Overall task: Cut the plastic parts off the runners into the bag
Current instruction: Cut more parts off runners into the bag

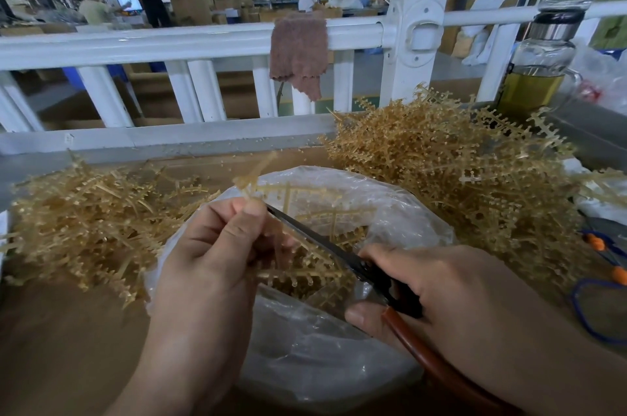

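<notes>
Left hand [210, 256] pinches a tan runner [249, 182] over the open clear bag [322, 358], which holds tan plastic pieces [302, 280]; right hand [437, 283] grips scissors [305, 231], blades at the runner; glass bottle [539, 56] at right holds yellow liquid

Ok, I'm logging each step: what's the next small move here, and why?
Probably squeeze the scissors shut: the right hand holds their blade at the runner that the left hand pinches, directly over the open bag, so cut parts should drop in.

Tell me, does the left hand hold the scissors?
No, the right hand grips the scissors, while the left hand pinches a runner above the bag.
</notes>
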A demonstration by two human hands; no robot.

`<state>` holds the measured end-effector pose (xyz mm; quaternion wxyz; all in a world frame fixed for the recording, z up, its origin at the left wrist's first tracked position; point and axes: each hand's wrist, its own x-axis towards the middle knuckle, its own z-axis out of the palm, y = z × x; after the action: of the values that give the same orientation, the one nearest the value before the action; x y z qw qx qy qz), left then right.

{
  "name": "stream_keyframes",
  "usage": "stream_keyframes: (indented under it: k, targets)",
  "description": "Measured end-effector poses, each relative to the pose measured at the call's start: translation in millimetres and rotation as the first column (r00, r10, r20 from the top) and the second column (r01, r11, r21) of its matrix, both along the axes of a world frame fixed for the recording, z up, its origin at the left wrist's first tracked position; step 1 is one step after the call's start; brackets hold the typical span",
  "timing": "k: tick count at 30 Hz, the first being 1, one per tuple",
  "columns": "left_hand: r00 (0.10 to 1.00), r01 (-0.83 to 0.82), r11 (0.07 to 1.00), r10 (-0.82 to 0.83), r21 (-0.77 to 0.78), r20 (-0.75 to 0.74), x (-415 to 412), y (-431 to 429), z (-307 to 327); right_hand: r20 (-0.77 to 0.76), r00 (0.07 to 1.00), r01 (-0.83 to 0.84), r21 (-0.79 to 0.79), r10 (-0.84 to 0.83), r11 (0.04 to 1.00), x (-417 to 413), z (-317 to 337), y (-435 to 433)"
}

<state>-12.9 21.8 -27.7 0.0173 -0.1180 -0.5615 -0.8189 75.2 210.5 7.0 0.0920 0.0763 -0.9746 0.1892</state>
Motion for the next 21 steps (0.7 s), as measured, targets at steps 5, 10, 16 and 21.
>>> stream_keyframes:
  k: [5,10,16,21]
  targets:
    - [0.996,-0.030,0.998,0.025,-0.060,-0.081,0.1,-0.4,-0.9,0.023,1.000,-0.010,0.005,0.010,1.000,-1.2,1.2,0.1]
    - [0.993,-0.020,0.995,0.009,-0.093,-0.115,-0.6,-2.5,-4.0,-0.003,1.000,0.008,-0.005,-0.008,1.000,0.0,-0.3,2.5]
    - [0.983,-0.062,0.988,0.035,-0.144,-0.182,-0.5,-3.7,-6.9,-0.012,1.000,0.006,-0.024,-0.007,1.000,-0.8,-0.2,2.5]
    - [0.984,-0.085,0.988,0.062,-0.131,-0.166,-1.7,-2.4,-7.7,0.027,0.999,-0.017,0.003,0.017,1.000,-1.4,2.6,3.3]
